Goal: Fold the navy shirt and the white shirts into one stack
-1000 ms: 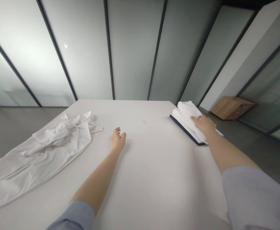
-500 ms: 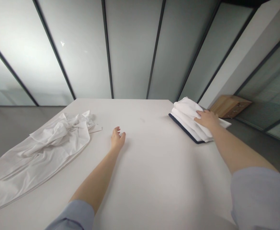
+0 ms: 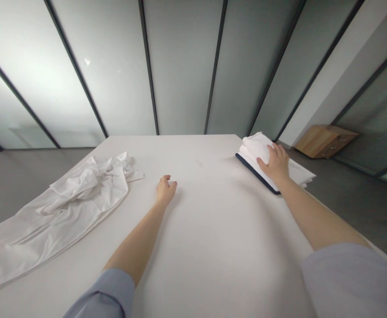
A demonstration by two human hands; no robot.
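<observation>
My right hand [image 3: 276, 162] lies with fingers spread on top of a stack of folded white cloth [image 3: 255, 143] at the table's right edge. Beneath the white layers shows a dark navy folded layer [image 3: 257, 174]. Toward the middle of the table, my left hand [image 3: 166, 190] is held just above or on the surface, fingers loosely curled and apart, with nothing in it. A long crumpled white garment [image 3: 77, 194] is spread along the left side, to the left of that hand; its exact kind is unclear.
The white table [image 3: 206, 247] stretches away from me. Beyond its far edge stand frosted glass panels [image 3: 183, 66] with dark frames. A wooden cabinet [image 3: 322, 140] stands on the grey floor at the right, past the table edge.
My right hand has shifted left across the folded stack, pressing its layers flatter. My left hand has hardly moved. The view has turned slightly.
</observation>
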